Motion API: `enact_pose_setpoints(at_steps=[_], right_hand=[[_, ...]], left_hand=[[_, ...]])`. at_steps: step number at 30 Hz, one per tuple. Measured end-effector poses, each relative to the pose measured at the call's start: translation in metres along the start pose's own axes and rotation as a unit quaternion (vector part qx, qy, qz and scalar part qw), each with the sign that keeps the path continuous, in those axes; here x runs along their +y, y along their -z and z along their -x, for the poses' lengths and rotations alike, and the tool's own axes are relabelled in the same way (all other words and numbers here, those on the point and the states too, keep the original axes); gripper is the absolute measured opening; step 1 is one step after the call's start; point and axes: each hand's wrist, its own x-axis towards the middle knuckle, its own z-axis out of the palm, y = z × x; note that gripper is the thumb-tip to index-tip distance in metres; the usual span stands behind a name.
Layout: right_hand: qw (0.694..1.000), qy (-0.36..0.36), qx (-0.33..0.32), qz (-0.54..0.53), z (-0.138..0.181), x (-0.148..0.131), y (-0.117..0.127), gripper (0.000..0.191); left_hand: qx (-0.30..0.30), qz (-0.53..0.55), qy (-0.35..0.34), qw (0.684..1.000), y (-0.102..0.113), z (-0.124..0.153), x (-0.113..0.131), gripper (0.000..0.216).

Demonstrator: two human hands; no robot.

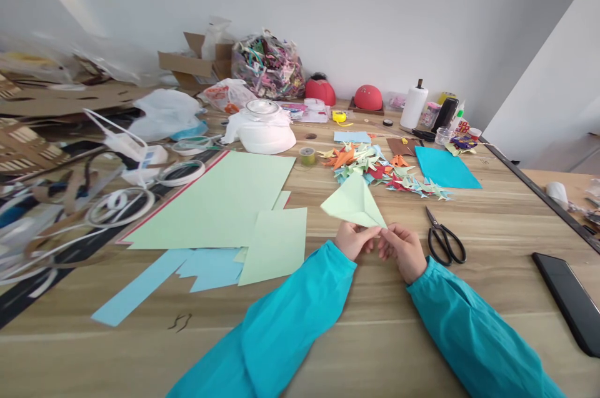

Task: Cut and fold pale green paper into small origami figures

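A folded pale green paper (354, 202) stands up off the wooden table (328, 317), pinched at its near corner by both hands. My left hand (355, 238) grips it from the left, fingers closed on the edge. My right hand (403, 249) grips it from the right, fingers curled. Both arms wear teal sleeves. Beyond the paper lies a pile of small folded paper cranes (375, 170) in several colours.
Black scissors (445, 240) lie just right of my right hand. A dark phone (569, 299) sits at the right edge. Large green sheets (220, 201) and blue offcuts (187, 270) lie to the left. A blue sheet (445, 168), tape rolls (119, 205), a white pot (262, 126) and clutter fill the back.
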Motion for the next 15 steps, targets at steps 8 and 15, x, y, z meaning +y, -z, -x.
enact_pose_setpoints(at_steps=[8,15], right_hand=[[1.000,0.004,0.017,-0.023,-0.003,-0.002,0.003,0.029],[1.000,0.002,0.021,-0.018,-0.003,-0.004,0.003,0.027]], left_hand=[[0.021,-0.086,0.022,0.996,-0.003,0.008,0.011,0.032],[0.013,-0.049,0.017,0.999,-0.002,0.004,0.004,0.025]])
